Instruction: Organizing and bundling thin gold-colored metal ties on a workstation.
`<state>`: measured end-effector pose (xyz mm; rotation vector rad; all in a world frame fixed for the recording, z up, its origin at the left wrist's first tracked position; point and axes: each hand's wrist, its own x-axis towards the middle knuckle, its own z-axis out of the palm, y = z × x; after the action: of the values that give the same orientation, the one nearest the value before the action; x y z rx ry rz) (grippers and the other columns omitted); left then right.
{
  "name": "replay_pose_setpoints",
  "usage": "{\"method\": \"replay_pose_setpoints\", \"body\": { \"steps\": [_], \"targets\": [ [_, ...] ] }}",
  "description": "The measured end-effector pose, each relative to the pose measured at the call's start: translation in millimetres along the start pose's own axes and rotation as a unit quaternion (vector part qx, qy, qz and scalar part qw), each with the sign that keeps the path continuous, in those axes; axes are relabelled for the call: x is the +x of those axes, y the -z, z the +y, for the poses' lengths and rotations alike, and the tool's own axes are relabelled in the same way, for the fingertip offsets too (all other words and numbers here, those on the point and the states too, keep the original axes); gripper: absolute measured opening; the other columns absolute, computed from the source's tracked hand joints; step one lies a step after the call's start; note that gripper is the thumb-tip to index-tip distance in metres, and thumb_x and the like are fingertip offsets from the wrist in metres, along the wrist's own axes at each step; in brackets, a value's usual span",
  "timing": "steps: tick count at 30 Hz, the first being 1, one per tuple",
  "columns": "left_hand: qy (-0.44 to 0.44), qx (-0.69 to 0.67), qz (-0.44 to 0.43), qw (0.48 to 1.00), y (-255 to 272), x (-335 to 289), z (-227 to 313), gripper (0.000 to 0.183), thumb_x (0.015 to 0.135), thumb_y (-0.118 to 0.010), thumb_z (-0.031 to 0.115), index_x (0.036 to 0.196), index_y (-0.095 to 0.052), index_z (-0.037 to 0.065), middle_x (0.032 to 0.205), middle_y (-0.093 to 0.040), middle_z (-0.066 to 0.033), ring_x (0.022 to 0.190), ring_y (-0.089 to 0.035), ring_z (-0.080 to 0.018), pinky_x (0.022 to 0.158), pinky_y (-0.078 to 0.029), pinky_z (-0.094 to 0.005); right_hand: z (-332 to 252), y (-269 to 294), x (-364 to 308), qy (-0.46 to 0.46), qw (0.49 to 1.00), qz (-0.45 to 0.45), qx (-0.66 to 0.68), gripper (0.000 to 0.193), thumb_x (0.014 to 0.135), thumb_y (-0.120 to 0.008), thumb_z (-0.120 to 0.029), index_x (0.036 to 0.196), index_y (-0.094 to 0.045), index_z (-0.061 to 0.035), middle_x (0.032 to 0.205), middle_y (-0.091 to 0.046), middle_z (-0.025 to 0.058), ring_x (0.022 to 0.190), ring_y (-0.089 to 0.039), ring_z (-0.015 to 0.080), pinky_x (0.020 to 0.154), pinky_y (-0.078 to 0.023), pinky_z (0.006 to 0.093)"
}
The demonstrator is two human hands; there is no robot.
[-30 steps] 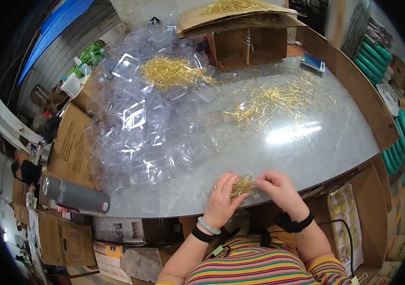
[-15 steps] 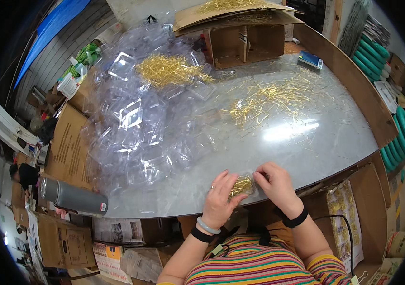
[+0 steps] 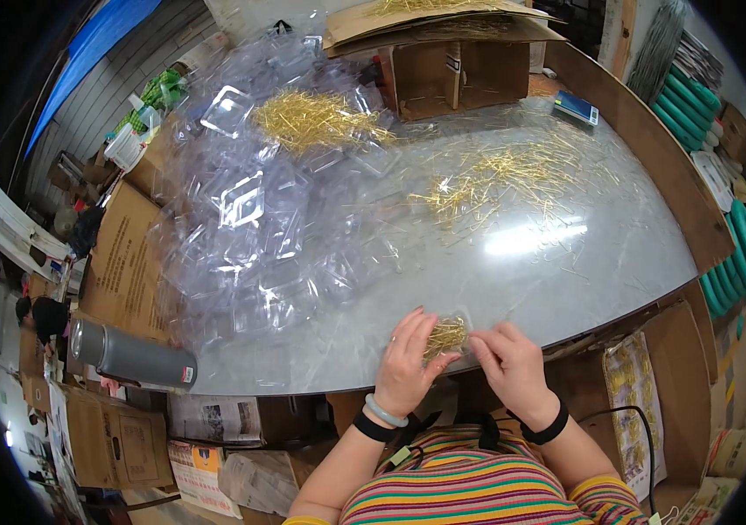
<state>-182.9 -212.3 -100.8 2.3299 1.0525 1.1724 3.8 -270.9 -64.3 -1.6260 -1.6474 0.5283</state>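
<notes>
At the near edge of the grey table, a small clear plastic box [image 3: 448, 339] filled with thin gold-coloured metal pins lies between my hands. My left hand [image 3: 408, 360] is wrapped round its left side, thumb at the near side and fingers at the far side. The fingertips of my right hand [image 3: 506, 363] are pinched together at the box's right edge; whether they grip its rim is hard to tell. Farther off, a loose pile of gold pins [image 3: 513, 179] is spread over the tabletop. A second heap of gold pins [image 3: 316, 121] rests on the plastic boxes at the back left.
Many empty clear plastic boxes [image 3: 241, 201] cover the table's left part. A grey bottle [image 3: 132, 356] lies at the left edge. Behind stands an open cardboard box [image 3: 425, 79], with a small blue device [image 3: 576, 108] to its right. A brown board [image 3: 644, 149] walls the right side.
My right hand has moved slightly down and its fingers have shifted along the box's right edge. My left hand keeps its hold on the box.
</notes>
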Motion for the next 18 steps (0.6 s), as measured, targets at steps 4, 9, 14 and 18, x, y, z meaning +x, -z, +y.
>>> {"method": "replay_pose_setpoints", "body": {
  "steps": [4,9,14,18],
  "targets": [
    [-0.015,0.002,-0.002,1.000,-0.8,0.3,-0.7,0.061,0.077,-0.084,0.023,0.128,-0.058,0.001,0.123,-0.061,-0.0199,0.120,-0.057,-0.0406,0.101,-0.047,-0.0474,0.5,-5.3,7.9,0.159,0.981,0.080,-0.077,0.027,0.086,-0.073,-0.013,0.112,-0.067,-0.0077,0.108,-0.064,0.0093,0.099,-0.058,0.0317,0.088,-0.047,0.0429],
    [-0.006,-0.007,-0.011,1.000,1.3,1.1,3.1,0.061,0.075,-0.086,0.025,0.125,-0.059,0.001,0.121,-0.060,-0.0199,0.117,-0.057,-0.0394,0.100,-0.047,-0.0472,14.8,-11.5,15.2,0.144,0.985,0.087,-0.047,0.030,0.083,-0.074,-0.011,0.111,-0.067,-0.0063,0.115,-0.061,0.0125,0.107,-0.055,0.0333,0.091,-0.045,0.0434],
    [0.011,-0.017,-0.025,0.999,0.7,-3.1,-0.2,0.067,0.078,-0.084,0.025,0.132,-0.052,0.001,0.127,-0.054,-0.0208,0.120,-0.054,-0.0404,0.099,-0.048,-0.0452,6.0,-18.9,31.9,0.121,0.988,0.095,-0.012,0.015,0.083,-0.072,-0.010,0.097,-0.069,-0.0052,0.112,-0.061,0.0123,0.104,-0.054,0.0335,0.091,-0.044,0.0441],
    [0.029,-0.039,-0.024,0.999,-0.2,-3.8,-0.3,0.079,0.075,-0.085,0.024,0.139,-0.044,0.002,0.132,-0.051,-0.0206,0.122,-0.053,-0.0394,0.100,-0.048,-0.0438,0.2,-29.6,43.6,0.100,0.990,0.088,-0.040,0.008,0.082,-0.073,-0.012,0.086,-0.071,-0.0052,0.107,-0.062,0.0109,0.103,-0.054,0.0329,0.092,-0.043,0.0449]
  ]
}}
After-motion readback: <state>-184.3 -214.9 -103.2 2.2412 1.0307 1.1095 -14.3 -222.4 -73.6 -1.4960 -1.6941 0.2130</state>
